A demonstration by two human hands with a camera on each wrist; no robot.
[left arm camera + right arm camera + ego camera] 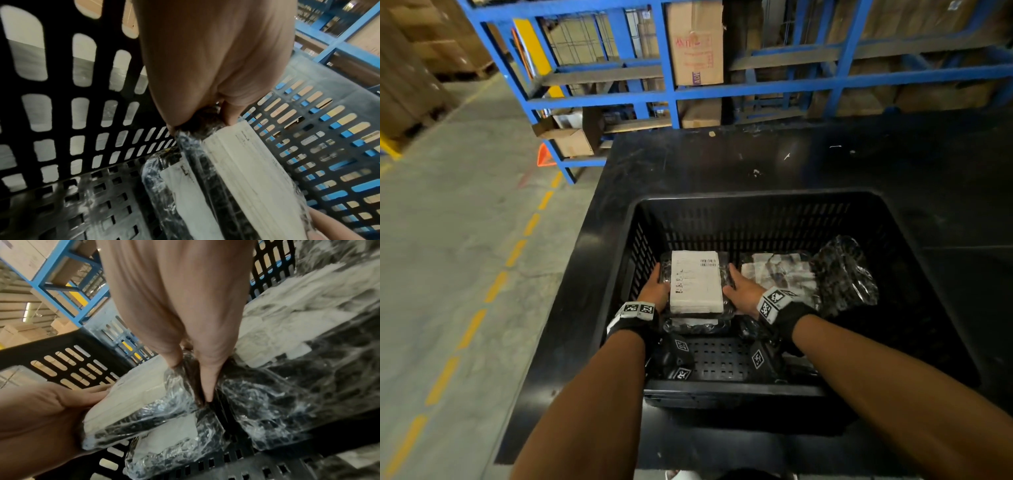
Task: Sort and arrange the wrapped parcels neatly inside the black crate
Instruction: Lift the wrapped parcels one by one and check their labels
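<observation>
A plastic-wrapped parcel with a white label is held between both hands inside the black crate, over its left half. My left hand pinches the parcel's left edge between thumb and fingers. My right hand grips the right edge, its fingers pushed down beside the wrap. Right below lies a second labelled parcel, partly covered. Two more wrapped parcels sit to the right: a labelled one and a dark one leaning on the right wall.
The crate stands on a black table. Its perforated floor shows bare near the front wall. Blue shelving with cardboard boxes runs behind the table. A concrete aisle with yellow dashes lies to the left.
</observation>
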